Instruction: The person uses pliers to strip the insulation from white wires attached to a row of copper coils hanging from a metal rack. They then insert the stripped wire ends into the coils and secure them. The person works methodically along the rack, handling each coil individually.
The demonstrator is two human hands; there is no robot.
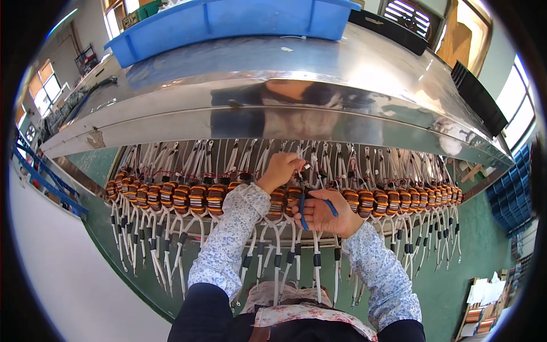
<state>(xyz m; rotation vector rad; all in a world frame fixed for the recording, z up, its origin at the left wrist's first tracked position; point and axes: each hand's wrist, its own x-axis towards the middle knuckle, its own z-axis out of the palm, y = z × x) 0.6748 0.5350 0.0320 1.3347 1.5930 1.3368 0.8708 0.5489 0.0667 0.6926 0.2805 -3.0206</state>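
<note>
Head view shows the left hand [280,169] reaching up into the row, its fingertips pinched on a white sleeved lead [306,167] just above the wound coils, while the right hand [323,214] sits just below and beside it, clenched around a small blue-handled tool [302,215] whose handles poke out between the fingers. Both hands meet near the middle of a long row of copper-wound coils [198,199] that hang side by side under a shiny steel hood [273,108], white leads trailing down from each over the green tabletop [456,285]. A blue plastic crate [228,23] rests on top of the hood. It looks to me like the trimming or dressing of one coil's lead is in hand; the next move would call for bringing the tool's tip to the pinched lead without nicking its neighbours, which crowd in close.
</note>
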